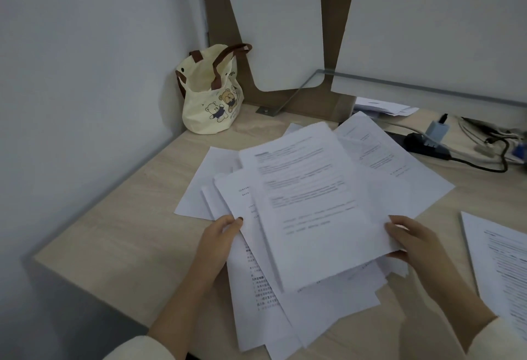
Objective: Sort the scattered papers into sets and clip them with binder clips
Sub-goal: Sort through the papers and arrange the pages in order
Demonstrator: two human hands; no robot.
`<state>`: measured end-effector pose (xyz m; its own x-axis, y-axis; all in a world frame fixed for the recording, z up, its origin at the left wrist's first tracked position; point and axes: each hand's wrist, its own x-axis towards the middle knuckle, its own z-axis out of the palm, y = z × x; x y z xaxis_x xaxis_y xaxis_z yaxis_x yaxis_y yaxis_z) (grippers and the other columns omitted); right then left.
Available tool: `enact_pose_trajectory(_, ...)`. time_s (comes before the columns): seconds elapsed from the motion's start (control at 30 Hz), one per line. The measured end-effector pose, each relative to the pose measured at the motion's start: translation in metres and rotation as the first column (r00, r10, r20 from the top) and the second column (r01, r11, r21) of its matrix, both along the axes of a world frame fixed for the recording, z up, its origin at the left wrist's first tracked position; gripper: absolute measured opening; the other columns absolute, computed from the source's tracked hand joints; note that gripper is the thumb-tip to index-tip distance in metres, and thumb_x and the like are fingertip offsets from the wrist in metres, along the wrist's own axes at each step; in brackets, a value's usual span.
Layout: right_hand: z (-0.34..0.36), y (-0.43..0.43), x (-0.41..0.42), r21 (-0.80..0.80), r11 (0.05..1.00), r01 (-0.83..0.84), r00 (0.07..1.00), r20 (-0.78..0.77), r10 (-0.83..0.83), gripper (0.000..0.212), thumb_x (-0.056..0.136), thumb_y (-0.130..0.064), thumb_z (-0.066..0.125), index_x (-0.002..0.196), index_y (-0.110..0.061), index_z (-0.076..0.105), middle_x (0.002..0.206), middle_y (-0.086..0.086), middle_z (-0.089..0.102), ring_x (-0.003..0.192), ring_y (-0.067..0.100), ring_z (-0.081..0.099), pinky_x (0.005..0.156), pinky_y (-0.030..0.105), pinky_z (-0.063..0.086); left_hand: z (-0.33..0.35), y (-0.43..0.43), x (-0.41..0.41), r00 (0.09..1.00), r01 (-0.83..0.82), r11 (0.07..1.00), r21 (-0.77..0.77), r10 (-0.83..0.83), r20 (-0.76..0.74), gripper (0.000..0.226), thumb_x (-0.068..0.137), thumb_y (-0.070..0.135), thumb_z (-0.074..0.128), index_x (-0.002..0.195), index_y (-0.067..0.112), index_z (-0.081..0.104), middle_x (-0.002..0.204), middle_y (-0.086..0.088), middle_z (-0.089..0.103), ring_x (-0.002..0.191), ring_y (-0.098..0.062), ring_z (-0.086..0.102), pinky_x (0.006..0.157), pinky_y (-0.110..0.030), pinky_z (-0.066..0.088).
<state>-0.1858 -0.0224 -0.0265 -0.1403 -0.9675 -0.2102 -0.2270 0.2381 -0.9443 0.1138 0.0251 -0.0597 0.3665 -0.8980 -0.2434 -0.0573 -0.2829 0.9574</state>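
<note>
A loose heap of white printed papers (299, 297) is spread over the middle of the wooden desk (119, 234). The top sheet (308, 203) is lifted and slightly blurred. My right hand (410, 242) grips its lower right corner. My left hand (222, 240) holds the left edge of a sheet in the heap, thumb on top. Another sheet (379, 154) lies fanned out behind. A separate printed stack (502, 268) lies at the right edge. No binder clips are visible.
A cream tote bag (212, 94) with bear prints stands in the back left corner by the wall. A black power strip with a grey plug (436, 131) and cables (490, 157) lie at the back right. White panels (273, 23) lean behind the desk.
</note>
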Motion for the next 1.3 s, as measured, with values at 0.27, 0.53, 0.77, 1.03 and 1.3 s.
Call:
enact_pose_trajectory(0.27, -0.002, 0.013, 0.031, 0.046, 0.947, -0.318, 0.911, -0.263, 0.318, 0.035, 0.093, -0.003, 0.038, 0.097, -0.021, 0.068, 0.103, -0.010, 0.062, 0.100, 0.013, 0.056, 0.088, 0.027, 0.040, 0.007, 0.000, -0.003, 0.987, -0.073, 0.996, 0.051, 0.079, -0.142, 0.032, 0.094, 0.033, 0.048, 0.114, 0.011, 0.061, 0.108, -0.005, 0.065, 0.100, -0.023, 0.062, 0.088, -0.034, 0.046)
enact_pose_trajectory(0.53, -0.021, 0.008, 0.020, 0.100, 0.983, -0.155, 0.596, -0.784, 0.173, 0.053, 0.078, -0.035, 0.069, 0.121, -0.011, 0.050, 0.118, 0.014, 0.052, 0.110, 0.033, 0.048, 0.087, 0.038, 0.041, 0.001, 0.000, -0.003, 0.998, -0.058, 0.998, 0.020, 0.058, -0.014, 0.030, 0.095, 0.019, 0.049, 0.120, 0.006, 0.060, 0.110, -0.006, 0.064, 0.108, -0.027, 0.061, 0.096, -0.038, 0.047)
enact_pose_trajectory(0.77, -0.011, 0.005, 0.022, 0.102, 0.984, -0.146, 0.772, -0.611, 0.178, 0.010, 0.090, -0.019, 0.052, 0.087, -0.010, 0.052, 0.078, 0.007, 0.058, 0.068, 0.022, 0.055, 0.061, 0.034, 0.042, 0.001, 0.003, -0.001, 1.000, -0.015, 1.000, -0.024, 0.015, 0.003, 0.030, 0.094, 0.013, 0.050, 0.123, 0.011, 0.059, 0.113, -0.002, 0.064, 0.109, -0.021, 0.059, 0.096, -0.035, 0.045)
enact_pose_trajectory(1.03, 0.012, 0.001, -0.023, 0.002, 0.938, 0.348, 0.915, 0.218, -0.340, 0.016, 0.094, -0.008, 0.045, 0.083, -0.007, 0.056, 0.080, 0.005, 0.055, 0.068, 0.016, 0.051, 0.045, 0.020, 0.051, 0.003, 0.003, -0.001, 0.999, 0.016, 0.997, -0.069, -0.012, 0.052, 0.034, 0.091, 0.004, 0.051, 0.124, 0.011, 0.056, 0.114, 0.000, 0.061, 0.106, -0.017, 0.056, 0.092, -0.030, 0.042)
enact_pose_trajectory(1.3, 0.008, -0.004, -0.022, 0.096, 0.959, 0.268, 0.909, 0.304, -0.284, 0.020, 0.095, -0.008, 0.044, 0.079, -0.013, 0.054, 0.081, 0.006, 0.051, 0.065, 0.015, 0.048, 0.040, 0.012, 0.048, -0.001, 0.002, 0.001, 0.998, 0.055, 0.986, -0.160, -0.051, 0.028, 0.048, 0.087, -0.002, 0.055, 0.129, 0.019, 0.045, 0.122, 0.004, 0.058, 0.116, -0.016, 0.054, 0.095, -0.032, 0.045)
